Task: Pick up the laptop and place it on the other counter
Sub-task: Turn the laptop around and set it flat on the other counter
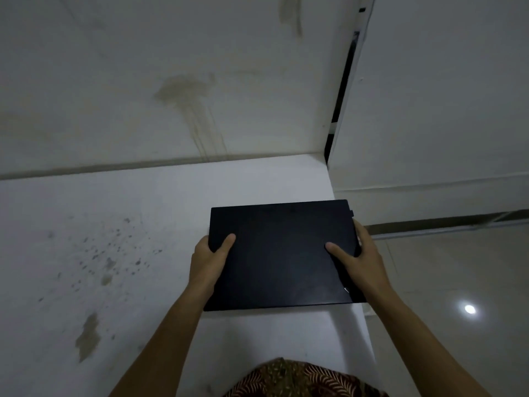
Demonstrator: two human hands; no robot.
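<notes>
**Closed laptop gripped at both side edges, over counter**

We see the closed black laptop (282,253) at center, over the white counter (128,224); resting or lifted, can't tell. Left hand (210,260) clamps its 9 o'clock edge, right hand (356,259) its 3 o'clock edge, thumbs on the lid. Stained wall (171,81) at 12 o'clock, glossy floor (458,282) at 4.

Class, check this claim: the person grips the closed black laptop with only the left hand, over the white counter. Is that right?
Not quite. The head view shows both hands gripping the closed black laptop: the left hand on its left edge and the right hand on its right edge, over the white counter.
</notes>
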